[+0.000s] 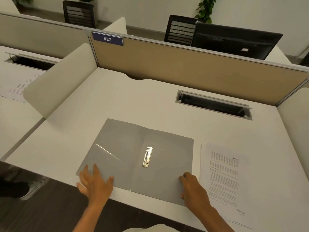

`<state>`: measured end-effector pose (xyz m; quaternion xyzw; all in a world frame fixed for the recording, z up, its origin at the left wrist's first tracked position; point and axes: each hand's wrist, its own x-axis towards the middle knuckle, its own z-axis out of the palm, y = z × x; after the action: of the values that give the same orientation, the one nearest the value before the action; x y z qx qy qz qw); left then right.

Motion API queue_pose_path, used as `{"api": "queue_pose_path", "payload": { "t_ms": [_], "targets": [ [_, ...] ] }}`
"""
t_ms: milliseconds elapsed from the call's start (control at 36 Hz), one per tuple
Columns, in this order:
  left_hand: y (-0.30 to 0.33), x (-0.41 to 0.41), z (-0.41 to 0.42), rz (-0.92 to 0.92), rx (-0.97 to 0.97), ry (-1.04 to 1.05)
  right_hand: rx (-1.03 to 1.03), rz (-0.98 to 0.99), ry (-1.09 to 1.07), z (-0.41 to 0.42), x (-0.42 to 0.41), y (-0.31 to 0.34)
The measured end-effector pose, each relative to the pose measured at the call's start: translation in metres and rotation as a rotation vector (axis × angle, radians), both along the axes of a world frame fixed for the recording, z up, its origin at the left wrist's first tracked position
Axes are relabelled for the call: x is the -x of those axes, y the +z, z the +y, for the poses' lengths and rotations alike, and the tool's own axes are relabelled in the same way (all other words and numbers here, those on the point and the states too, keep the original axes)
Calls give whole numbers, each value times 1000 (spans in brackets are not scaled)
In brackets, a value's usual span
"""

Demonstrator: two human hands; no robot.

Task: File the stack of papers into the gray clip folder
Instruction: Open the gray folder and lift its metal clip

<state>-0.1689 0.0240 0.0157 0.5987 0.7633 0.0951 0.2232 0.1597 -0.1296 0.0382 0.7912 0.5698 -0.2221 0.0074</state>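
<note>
The gray clip folder (127,148) lies open and flat on the white desk, near the front edge. A silver metal clip (147,156) sits shut just right of its spine. My left hand (95,181) rests flat with fingers spread on the folder's lower left corner. On the lower right corner, my right hand (194,188) presses with curled fingers. The stack of printed papers (224,174) lies on the desk just right of the folder, a little fanned. Neither hand holds anything.
The white desk (117,101) has a cable slot (214,104) at the back right and tan partition panels (184,61) behind and at both sides. A black monitor (234,41) stands beyond the partition. More paper (21,86) lies on the neighbouring desk at left.
</note>
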Motion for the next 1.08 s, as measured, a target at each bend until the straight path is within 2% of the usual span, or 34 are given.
{"api": "queue_pose_path", "payload": {
  "t_ms": [83, 333, 583, 889, 1083],
  "targets": [
    [-6, -16, -3, 51, 47, -140, 8, 0, -13, 0, 0, -2],
    [-20, -60, -9, -5, 151, -422, 49, 20, -22, -2, 0, -2],
    [-19, -68, -9, 10, 184, -420, 18, -9, -18, 10, 0, 1],
    [-25, -65, -8, 10, 181, -430, -156, 258, -122, 99, 46, 14],
    [-27, -63, -10, -9, 181, -433, -145, 223, -163, 148, 65, 21]
  ]
}}
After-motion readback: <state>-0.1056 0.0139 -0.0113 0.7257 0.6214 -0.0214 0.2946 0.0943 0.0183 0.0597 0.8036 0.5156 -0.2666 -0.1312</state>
